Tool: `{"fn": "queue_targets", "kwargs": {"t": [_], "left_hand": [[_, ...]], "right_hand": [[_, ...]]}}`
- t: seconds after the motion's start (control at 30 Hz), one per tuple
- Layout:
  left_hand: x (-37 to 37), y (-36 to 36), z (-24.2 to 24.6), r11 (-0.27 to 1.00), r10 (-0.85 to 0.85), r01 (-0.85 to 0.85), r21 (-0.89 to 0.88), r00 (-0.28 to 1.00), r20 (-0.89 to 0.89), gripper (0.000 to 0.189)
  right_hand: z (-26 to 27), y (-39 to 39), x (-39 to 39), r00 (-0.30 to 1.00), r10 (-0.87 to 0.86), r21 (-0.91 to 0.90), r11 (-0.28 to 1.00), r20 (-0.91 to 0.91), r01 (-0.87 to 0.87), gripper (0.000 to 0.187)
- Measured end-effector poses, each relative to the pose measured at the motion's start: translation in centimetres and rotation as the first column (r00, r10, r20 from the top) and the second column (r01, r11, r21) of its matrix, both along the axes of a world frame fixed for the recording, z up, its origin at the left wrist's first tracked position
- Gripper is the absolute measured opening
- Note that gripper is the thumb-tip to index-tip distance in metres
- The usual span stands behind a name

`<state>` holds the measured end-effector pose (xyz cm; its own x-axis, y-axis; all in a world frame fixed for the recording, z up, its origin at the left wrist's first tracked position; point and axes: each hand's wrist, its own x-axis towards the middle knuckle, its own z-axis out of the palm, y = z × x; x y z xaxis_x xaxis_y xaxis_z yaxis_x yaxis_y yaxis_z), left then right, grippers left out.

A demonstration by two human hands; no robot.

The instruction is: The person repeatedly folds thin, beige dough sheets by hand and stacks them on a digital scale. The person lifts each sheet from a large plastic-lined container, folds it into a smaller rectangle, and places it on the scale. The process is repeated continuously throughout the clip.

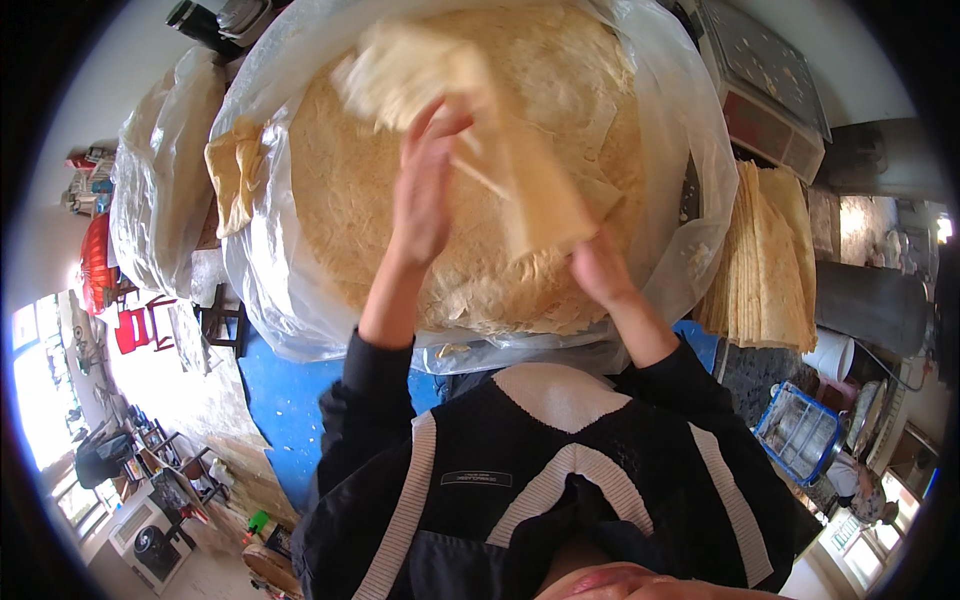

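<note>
A large round pile of thin flatbread sheets (360, 210) lies on clear plastic sheeting (262, 300) before me. Above the pile, a partly folded flatbread sheet (525, 172) is blurred by motion. My right hand (604, 270) grips its lower corner. My left hand (435, 165) is raised at the sheet's left side, fingers bent and blurred; whether it holds the sheet is unclear. A small folded piece of flatbread (234, 176) rests on the plastic at the left. Folded flatbread sheets (765, 255) stand stacked at the right.
A scale-like device (772, 135) stands at the upper right. A plastic-wrapped bundle (165, 180) lies at the left, with a dark cylindrical container (199, 26) beyond. A blue-rimmed rack (801, 433) and a white bucket (831, 354) are at the right. Another person (862, 491) is at the far lower right.
</note>
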<state>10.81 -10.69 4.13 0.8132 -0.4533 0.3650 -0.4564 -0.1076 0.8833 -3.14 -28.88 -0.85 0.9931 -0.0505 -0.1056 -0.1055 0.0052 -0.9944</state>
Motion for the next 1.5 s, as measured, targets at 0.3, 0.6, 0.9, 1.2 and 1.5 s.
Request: {"fn": "queue_targets", "kwargs": {"t": [0.3,0.6,0.9,1.2,1.5], "left_hand": [[0.7,-6.8,-5.2,0.908,0.330,-0.362,0.209,0.928,0.170,0.058],[-7.8,-7.1,-3.7,0.665,-0.585,-0.560,-0.494,0.021,-0.811,0.044],[-9.5,-6.8,-2.4,0.838,-0.343,-0.303,-0.454,0.354,-0.870,0.048],[0.1,-6.1,0.6,0.820,-0.302,-0.448,-0.356,0.189,-0.934,0.036],[-5.3,-30.4,12.0,0.445,-0.895,0.173,-0.879,0.112,-0.432,0.031]], "right_hand": [[1.6,-2.9,0.9,0.911,-0.149,0.848,0.333,-0.384,0.412,0.054],[3.8,-3.0,-0.2,0.814,-0.149,0.463,0.759,-0.561,0.458,0.056],[4.0,-1.5,-0.7,0.724,-0.379,0.569,0.450,-0.577,0.689,0.041],[10.2,-2.7,-6.5,0.907,-0.408,0.573,0.720,-0.108,0.392,0.042],[16.3,-17.0,-18.7,0.638,-0.768,0.533,0.562,0.053,0.633,0.044]]}}
